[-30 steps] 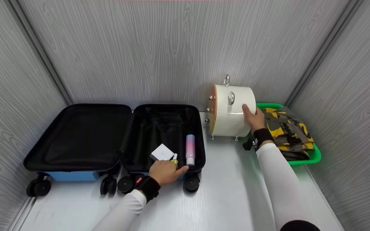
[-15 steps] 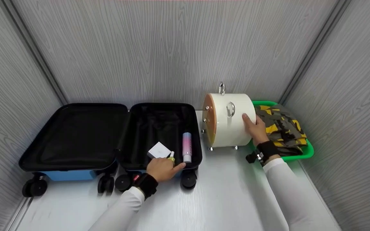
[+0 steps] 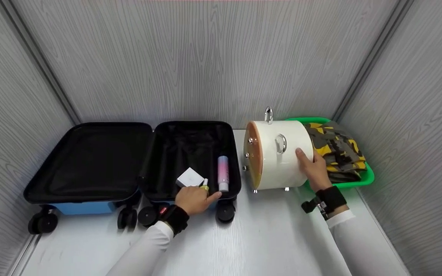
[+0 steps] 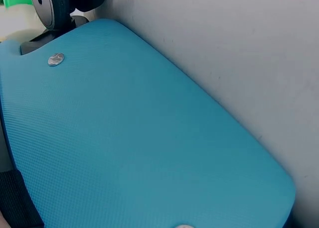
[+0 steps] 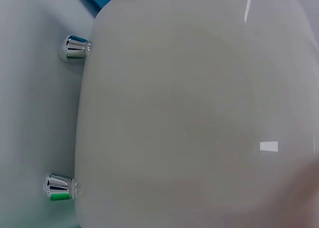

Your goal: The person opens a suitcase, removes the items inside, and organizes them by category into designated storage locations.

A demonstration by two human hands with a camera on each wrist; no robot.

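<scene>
An open suitcase (image 3: 90, 197) with a black lining and a blue shell (image 4: 129, 138) lies on the white table. Its right half holds a white box (image 3: 189, 178), a pink and blue bottle (image 3: 223, 172) and a small yellow-green bottle (image 3: 205, 184). My left hand (image 3: 200, 196) sits at the front rim, fingers curled on the small bottle's lower end, index finger pointing at the pink bottle. My right hand (image 3: 308, 164) presses flat on the right side of a round white case (image 3: 278, 161), whose wall (image 5: 199, 118) fills the right wrist view.
A green tray (image 3: 363, 181) with a folded camouflage garment (image 3: 338, 147) stands behind the white case at the right wall. Grey panel walls close in the left, back and right. The suitcase's wheels (image 3: 225, 212) face me, and one wheel (image 4: 50, 3) shows in the left wrist view.
The white case has come nearer to me under my right hand and now stands in front of the green tray. My left hand has stayed at the small bottle.
</scene>
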